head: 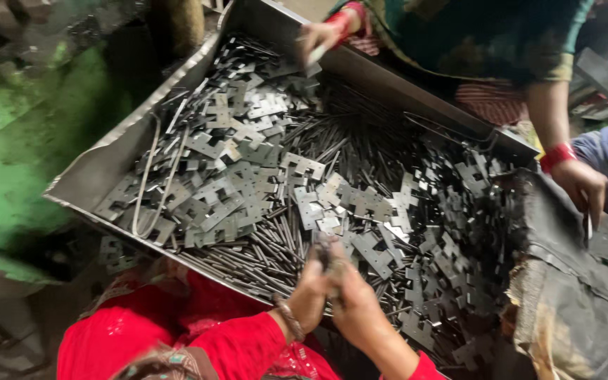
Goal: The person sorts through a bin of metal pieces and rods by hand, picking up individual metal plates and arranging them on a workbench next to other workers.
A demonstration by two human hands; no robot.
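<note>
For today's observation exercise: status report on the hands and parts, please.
Left hand and right hand together, pinching a small metal piece. Tray heaped with hinge plates and pins. Co-worker's hand alongside.

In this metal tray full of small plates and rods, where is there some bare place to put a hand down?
Bare metal shows only on the tray at its left wall and on its far sloped wall. The middle is crowded with flat plates and thin rods. Both hands meet at the near edge; another person's hands occupy the far right.
</note>
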